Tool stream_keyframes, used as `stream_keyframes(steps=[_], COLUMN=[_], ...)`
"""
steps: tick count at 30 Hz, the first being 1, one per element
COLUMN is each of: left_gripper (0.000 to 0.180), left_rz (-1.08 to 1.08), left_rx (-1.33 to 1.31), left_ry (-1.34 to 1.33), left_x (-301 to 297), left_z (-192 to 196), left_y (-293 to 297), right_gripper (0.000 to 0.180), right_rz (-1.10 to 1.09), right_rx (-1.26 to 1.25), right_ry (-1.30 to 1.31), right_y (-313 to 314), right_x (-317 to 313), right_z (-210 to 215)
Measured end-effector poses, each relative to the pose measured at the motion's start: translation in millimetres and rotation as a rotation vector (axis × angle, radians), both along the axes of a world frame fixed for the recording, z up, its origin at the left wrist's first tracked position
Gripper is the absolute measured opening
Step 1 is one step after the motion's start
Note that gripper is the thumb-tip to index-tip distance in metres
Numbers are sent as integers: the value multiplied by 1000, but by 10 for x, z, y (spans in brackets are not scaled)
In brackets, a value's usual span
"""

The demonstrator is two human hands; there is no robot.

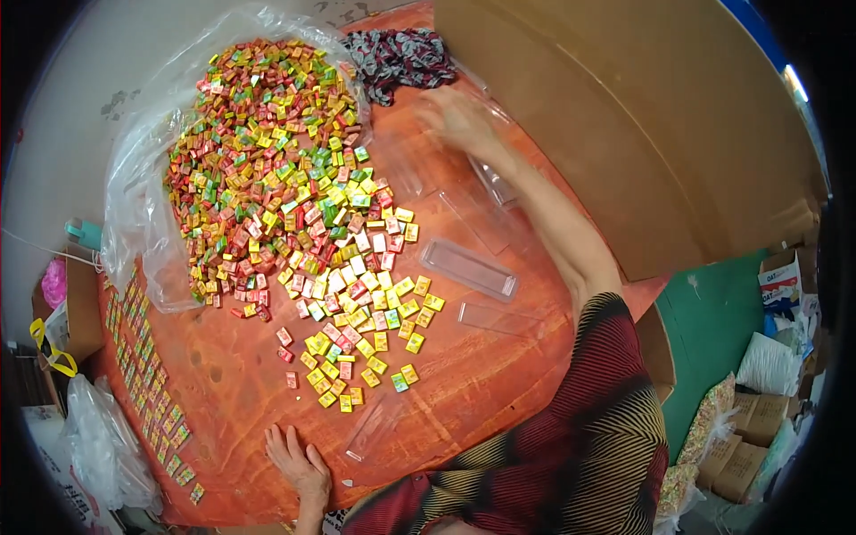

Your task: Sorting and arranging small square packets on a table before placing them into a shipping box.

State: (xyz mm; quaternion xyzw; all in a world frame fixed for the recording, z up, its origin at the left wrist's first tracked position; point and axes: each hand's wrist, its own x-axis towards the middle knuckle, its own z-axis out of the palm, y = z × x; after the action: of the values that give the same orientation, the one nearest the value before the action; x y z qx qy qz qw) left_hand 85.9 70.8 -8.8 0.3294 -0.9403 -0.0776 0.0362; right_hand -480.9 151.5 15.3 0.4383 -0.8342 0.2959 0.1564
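My left hand (pixel 300 465) lies flat near the table's front edge with its fingers spread, holding nothing. My right hand (pixel 459 120) stretches to the far side, below a crumpled patterned cloth (pixel 401 61). Motion smears its fingers, so whether it holds anything is unclear. Clear plastic trays lie around that arm: one long tray (pixel 468 269) at centre right, another (pixel 492 183) beside the forearm. A further clear plastic piece (pixel 370 432) rests right of my left hand. A big heap of small wrapped candies (pixel 267 160) in red, yellow and green spreads toward the middle.
The orange-red table (pixel 241 366) carries rows of candy packs (pixel 147 383) along its left edge. A clear plastic bag (pixel 143 196) lies around the heap. Large brown cardboard (pixel 624 116) stands at the far right. Boxes (pixel 758 419) and filled bags (pixel 709 419) sit on the green floor.
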Motion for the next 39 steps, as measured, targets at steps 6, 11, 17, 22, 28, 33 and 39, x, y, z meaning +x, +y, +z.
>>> stream_keyframes(steps=[6,11,17,22,28,33,39], left_gripper=[44,44,42,42,44,43,42], left_rz=[22,31,33,41,24,41,-66], left_rx=[-4,-2,4,14,8,-1,19], left_ry=[-13,-6,9,-2,39,71,339], left_x=[1,-66,-40,20,-92,-205,-177], left_z=[31,27,15,31,48,66,51], left_y=[-6,-16,46,90,31,-16,33], right_gripper=[36,34,45,50,49,49,54], right_rz=[-52,-78,-20,350,663,765,777], right_rx=[424,349,317,414,373,389,-531], right_ry=[-213,-325,-160,-409,-410,-587,-2150], right_y=[-477,-284,300,780,965,1052,1484], right_x=[493,425,687,1062,1934,2418,2596], right_z=[-59,-33,201,592,441,529,-21])
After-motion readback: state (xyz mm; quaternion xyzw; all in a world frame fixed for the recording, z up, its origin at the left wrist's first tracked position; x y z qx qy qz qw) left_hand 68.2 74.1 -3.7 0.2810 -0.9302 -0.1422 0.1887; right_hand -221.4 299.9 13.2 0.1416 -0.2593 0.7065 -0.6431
